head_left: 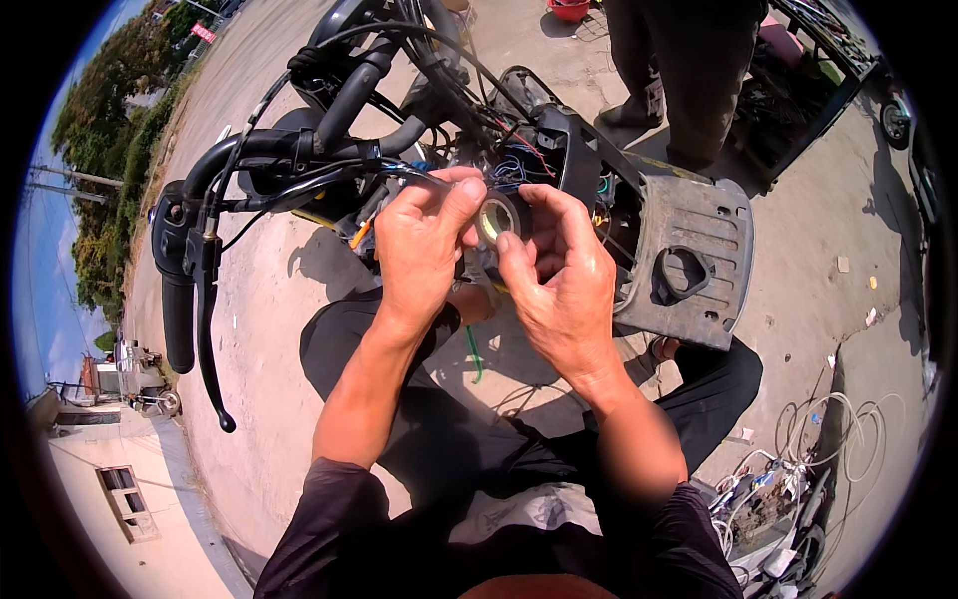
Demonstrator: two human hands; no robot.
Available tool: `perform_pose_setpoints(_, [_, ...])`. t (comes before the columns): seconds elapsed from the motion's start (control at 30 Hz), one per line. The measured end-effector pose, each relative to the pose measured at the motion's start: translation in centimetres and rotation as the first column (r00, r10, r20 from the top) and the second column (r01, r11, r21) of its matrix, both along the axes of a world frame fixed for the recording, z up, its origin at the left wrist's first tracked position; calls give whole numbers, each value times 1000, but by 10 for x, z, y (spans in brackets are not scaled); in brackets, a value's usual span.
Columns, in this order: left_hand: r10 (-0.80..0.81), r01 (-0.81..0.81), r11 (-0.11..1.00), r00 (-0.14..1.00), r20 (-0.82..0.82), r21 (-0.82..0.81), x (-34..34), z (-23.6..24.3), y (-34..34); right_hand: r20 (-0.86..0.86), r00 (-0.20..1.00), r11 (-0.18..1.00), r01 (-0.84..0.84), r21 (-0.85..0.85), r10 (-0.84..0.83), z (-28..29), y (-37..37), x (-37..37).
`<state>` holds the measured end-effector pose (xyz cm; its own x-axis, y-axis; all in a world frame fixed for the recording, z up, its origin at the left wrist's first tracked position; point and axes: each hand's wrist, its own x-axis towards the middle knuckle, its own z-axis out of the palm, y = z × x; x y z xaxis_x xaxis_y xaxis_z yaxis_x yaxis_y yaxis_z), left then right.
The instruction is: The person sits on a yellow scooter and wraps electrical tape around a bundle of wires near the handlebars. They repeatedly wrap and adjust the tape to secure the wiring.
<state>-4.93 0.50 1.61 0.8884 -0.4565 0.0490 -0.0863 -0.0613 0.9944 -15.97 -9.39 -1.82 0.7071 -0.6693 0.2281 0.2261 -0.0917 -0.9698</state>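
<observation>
Black tape, black handlebar, grey panel on pale concrete

The roll of tape [502, 218] is black with a pale yellowish inner ring. Left of the roll, the handlebar [259, 150], its grip and brake lever [208, 329] are black. Just above the roll, the wires [514, 165] run blue, red and black; a small orange piece shows to its left. Right of the roll, the floor panel [689, 260] is dull grey. Below the roll, trousers and sleeves are black, a thin cord [476, 354] green. The ground [269, 299] is pale beige concrete.

Single head-worn fisheye, looks steeply down, close on both hands [499, 265] at a scooter's handlebar [299, 150]; rim bends concrete ground [848, 230].
</observation>
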Motion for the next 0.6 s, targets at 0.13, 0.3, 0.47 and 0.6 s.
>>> perform_pose_setpoints(0.13, [-12, 11, 998, 1000, 19, 61, 1, -1, 8, -13, 999, 998, 31, -58, -31, -1, 7, -4])
perform_pose_setpoints(0.3, [27, -27, 998, 1000, 0, 52, -3, 0, 6, 35, 997, 991, 75, -107, -72, -7, 8, -5])
perform_pose_setpoints(0.47, [12, -11, 999, 1000, -14, 52, 0, -2, 8, 22, 997, 994, 76, -78, -75, -1, -12, -9])
perform_pose_setpoints(0.6, [5, -5, 1000, 1000, -22, -5, -2, -5, 6, 49, 997, 994, 70, -88, -66, 5, -29, -2])
